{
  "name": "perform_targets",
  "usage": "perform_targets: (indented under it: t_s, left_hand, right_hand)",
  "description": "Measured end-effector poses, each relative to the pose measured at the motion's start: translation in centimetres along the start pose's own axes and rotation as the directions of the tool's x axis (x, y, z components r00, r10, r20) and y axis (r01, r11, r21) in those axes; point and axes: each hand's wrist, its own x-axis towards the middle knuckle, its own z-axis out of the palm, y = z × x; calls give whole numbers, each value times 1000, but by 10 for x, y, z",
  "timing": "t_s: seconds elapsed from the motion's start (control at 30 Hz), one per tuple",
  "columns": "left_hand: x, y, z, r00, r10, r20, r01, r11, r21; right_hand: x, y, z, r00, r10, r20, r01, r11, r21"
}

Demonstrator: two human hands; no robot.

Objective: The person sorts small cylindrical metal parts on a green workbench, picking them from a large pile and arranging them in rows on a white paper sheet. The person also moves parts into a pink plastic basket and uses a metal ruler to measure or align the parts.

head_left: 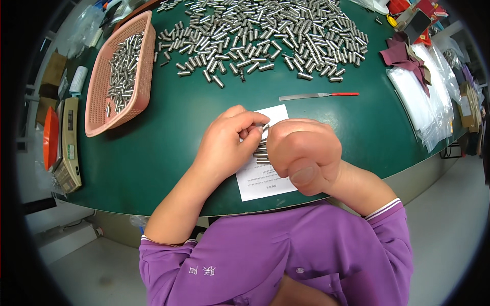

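My left hand [227,143] and my right hand [301,153] meet over a white printed sheet [258,183] near the front edge of the green table [168,132]. Between their fingertips is a small metal cylinder [265,126], pinched by the left fingers with the right fingers touching it. A short row of similar metal pins [261,152] lies on the sheet between the hands, partly hidden. My right fist is closed; whether it holds anything else is hidden.
A big heap of metal pins [265,35] covers the far table. A pink basket [122,71] with more pins stands far left. A red-handled file [319,95] lies beyond the sheet. Clear plastic bags [423,97] and a maroon cloth [406,56] sit right; a scale [69,148] left.
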Motion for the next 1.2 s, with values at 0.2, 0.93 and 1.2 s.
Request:
perform_targets:
  t_s: [0.2, 0.93, 1.2]
  left_hand:
    - [1, -1, 0, 999, -37, -3, 37, 999, 10]
    - [0, -6, -2, 999, -3, 32, 4, 1000, -25]
    - [0, -6, -1, 1000, 5, 24, -5, 1000, 0]
  right_hand:
    - [-4, 4, -6, 989, 85, -122, -69, 989, 132]
    - [-14, 9, 18, 864, -348, 364, 367, 930, 16]
    - [-12, 10, 21, 865, -316, 389, 367, 928, -63]
